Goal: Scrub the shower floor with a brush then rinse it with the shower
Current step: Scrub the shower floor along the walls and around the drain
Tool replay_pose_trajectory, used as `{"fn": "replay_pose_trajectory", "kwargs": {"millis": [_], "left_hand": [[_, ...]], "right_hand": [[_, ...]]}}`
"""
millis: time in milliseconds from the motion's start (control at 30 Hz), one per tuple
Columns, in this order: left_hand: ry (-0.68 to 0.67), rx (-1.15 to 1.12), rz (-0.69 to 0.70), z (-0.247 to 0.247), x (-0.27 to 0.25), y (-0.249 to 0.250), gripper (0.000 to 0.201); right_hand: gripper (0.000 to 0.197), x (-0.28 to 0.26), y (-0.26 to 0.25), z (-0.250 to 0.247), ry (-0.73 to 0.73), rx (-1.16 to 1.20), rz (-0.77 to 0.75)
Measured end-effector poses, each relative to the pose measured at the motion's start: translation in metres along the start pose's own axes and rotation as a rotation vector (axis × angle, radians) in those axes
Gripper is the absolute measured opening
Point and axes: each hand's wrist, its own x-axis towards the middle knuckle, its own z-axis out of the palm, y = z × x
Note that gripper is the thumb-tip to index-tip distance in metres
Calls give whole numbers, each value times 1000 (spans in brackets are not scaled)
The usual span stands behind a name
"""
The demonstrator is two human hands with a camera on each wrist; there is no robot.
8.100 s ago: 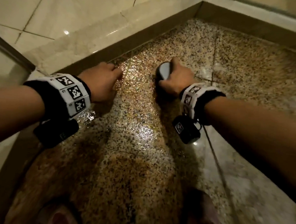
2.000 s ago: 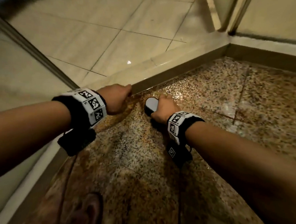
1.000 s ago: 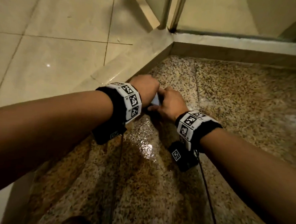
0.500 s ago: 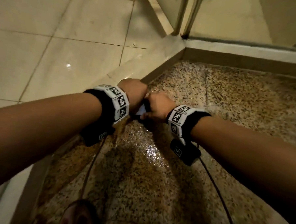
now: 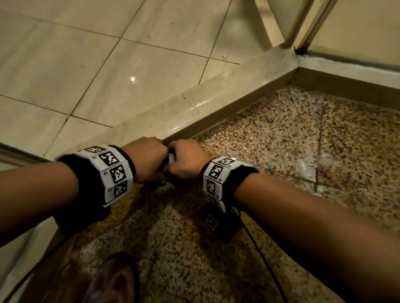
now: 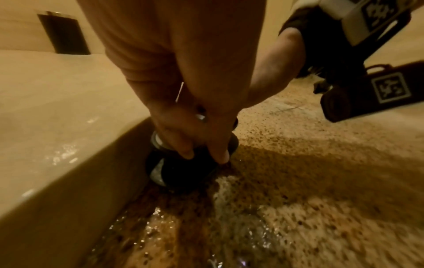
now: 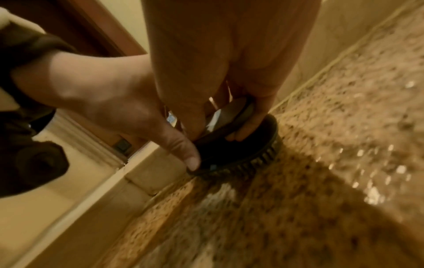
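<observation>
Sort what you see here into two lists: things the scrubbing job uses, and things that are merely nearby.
In use:
- brush, bristles down by the curb
- shower floor, wet and speckled
- left hand and right hand, both holding the brush

Merely nearby:
- curb edging the shower
- tiled bathroom floor beyond it
- door frame
- shoe

Left hand [image 6: 183, 101] is gripping the dark round brush [image 6: 183, 172], pressing it on wet speckled shower floor [image 6: 309, 208] against the curb [image 6: 69, 163].
</observation>
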Motion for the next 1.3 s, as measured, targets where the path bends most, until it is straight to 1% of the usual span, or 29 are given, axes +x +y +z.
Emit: {"fn": "replay_pose_trajectory", "kwargs": {"millis": [67,133,233,333,433,467,500,600,667,733,800,833,867,1033,1100,1200,1267,1300], "left_hand": [[44,9,15,-6,5,5,38],[90,29,42,-15,15,17,35],[161,32,118,-35,36,42,31],[219,88,192,-58,63,61,30],[256,125,271,-81,88,77,27],[259,134,283,-88,94,81,25],[252,136,285,-92,96,84,23],[239,130,280,-93,94,84,20],[231,143,283,-85,86,77,20],[204,170,274,-76,78,67,22],[189,197,262,-64,71,58,26],[197,209,265,-58,67,54,28],[207,223,271,-54,65,52,31],[265,312,307,-51,57,52,47],[234,287,319,-49,56,55,46],[167,173,279,-42,55,56,38],[143,135,270,-40,53,53,38],[110,112,264,-40,52,51,40]], "right_hand": [[27,1,9,-7,24,56,22],[24,-1,23,-16,62,101,93],[24,-6,51,-33,182,165,210],[21,-14,78,-51,320,205,340],[20,-25,94,-68,445,210,427],[22,-28,96,-73,459,206,445],[22,-30,97,-76,451,189,455],[22,-29,91,-77,336,99,447],[24,-28,82,-71,271,60,425],[27,-28,71,-59,209,73,394],[42,-29,59,-44,154,118,372],[50,-29,56,-38,143,138,365],[54,-28,55,-35,143,149,357],[49,-33,56,-37,110,145,350],[44,-39,56,-38,83,132,339],[44,-49,55,-37,69,-17,266],[57,-55,53,-34,92,-77,210],[64,-56,52,-32,96,-98,185]]}}
